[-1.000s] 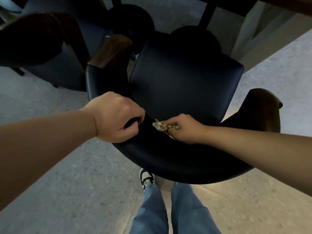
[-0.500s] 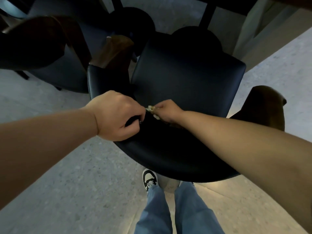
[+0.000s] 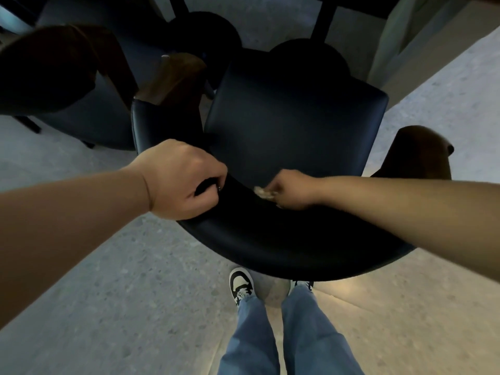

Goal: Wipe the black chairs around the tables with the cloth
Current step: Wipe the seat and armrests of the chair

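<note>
A black padded chair (image 3: pixel 292 117) with a curved backrest and brown wooden armrest ends stands right in front of me. My left hand (image 3: pixel 181 182) grips the top edge of the backrest on its left side. My right hand (image 3: pixel 293 189) holds a small pale cloth (image 3: pixel 262 191) bunched in its fingers and presses it against the inner face of the backrest, just behind the seat. Only a bit of the cloth shows past the fingers, and that hand is blurred.
A second black chair (image 3: pixel 89 109) stands close on the left, its wooden arm almost touching. Black table legs (image 3: pixel 323 23) and round bases rise behind the seat. A pale wall base (image 3: pixel 422 47) runs at the right. My feet stand behind the backrest on speckled floor.
My right hand with the cloth swept left along the inner backrest toward my left hand, then back to the right. My left hand kept its grip on the backrest.
</note>
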`<act>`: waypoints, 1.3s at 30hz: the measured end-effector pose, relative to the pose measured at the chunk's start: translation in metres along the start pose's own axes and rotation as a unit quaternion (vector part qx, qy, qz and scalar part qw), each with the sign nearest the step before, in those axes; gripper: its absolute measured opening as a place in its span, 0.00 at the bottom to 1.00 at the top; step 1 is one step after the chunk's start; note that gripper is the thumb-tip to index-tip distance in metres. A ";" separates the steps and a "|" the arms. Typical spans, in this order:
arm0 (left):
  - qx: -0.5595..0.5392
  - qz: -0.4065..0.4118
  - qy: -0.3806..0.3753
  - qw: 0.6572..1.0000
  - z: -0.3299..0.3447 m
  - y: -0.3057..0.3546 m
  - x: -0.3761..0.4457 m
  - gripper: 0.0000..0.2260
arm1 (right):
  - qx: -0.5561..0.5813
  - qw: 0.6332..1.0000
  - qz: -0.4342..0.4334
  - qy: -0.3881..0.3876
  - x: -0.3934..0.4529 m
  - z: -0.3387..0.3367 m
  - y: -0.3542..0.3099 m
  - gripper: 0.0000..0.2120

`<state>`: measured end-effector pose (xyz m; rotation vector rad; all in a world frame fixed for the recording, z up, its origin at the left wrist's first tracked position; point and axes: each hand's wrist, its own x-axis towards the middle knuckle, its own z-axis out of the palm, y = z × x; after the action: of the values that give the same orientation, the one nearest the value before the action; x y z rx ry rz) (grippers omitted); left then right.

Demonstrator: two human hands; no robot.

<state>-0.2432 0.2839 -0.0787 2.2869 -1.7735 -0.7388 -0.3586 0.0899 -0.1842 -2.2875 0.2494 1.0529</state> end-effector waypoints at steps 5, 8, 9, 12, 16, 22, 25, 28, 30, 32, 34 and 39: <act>-0.001 0.006 0.001 1.000 0.000 -0.003 -0.001 0.21 | -0.146 0.981 0.102 -0.071 -0.033 -0.029 0.041 0.10; 0.002 0.014 0.017 1.000 0.002 -0.004 -0.001 0.22 | -0.036 0.994 0.107 0.010 -0.008 -0.027 0.003 0.12; 0.003 0.021 0.026 0.999 0.002 -0.003 -0.002 0.21 | 0.034 0.993 0.094 0.059 0.005 -0.027 -0.016 0.13; 0.000 0.059 0.060 0.996 0.002 -0.003 0.000 0.15 | 0.176 0.976 0.017 0.130 0.043 -0.033 -0.083 0.12; -0.004 0.090 0.065 0.994 0.002 -0.003 0.003 0.07 | 0.138 0.976 -0.071 0.152 0.044 -0.023 -0.115 0.11; 0.008 0.070 0.057 0.996 0.004 -0.004 -0.001 0.08 | -0.047 0.996 -0.060 0.048 -0.026 -0.002 -0.031 0.04; 0.016 0.058 0.053 0.997 0.003 -0.003 -0.001 0.09 | -0.134 0.991 -0.003 -0.023 -0.058 -0.015 -0.001 0.05; 0.017 0.051 0.055 0.997 0.002 -0.003 -0.001 0.09 | -0.117 0.992 0.042 -0.016 -0.053 -0.026 -0.007 0.09; 0.006 0.045 0.070 0.997 0.003 -0.002 -0.002 0.08 | 0.009 0.995 0.056 0.077 -0.029 -0.026 -0.028 0.12; -0.037 0.020 0.108 0.993 0.005 -0.004 -0.002 0.11 | 0.223 0.961 0.059 0.150 -0.006 -0.025 -0.060 0.11; -0.086 -0.017 0.152 0.985 0.007 -0.005 -0.001 0.17 | 0.339 0.927 0.029 0.157 0.010 -0.021 -0.094 0.11; -0.105 -0.053 0.194 0.974 0.007 -0.004 0.002 0.21 | 0.115 0.976 -0.068 0.172 0.003 -0.012 -0.112 0.10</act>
<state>-0.2424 0.2847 -0.0872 2.2099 -1.3440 -0.4303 -0.3045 0.1727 -0.1312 -2.2264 0.3279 0.5254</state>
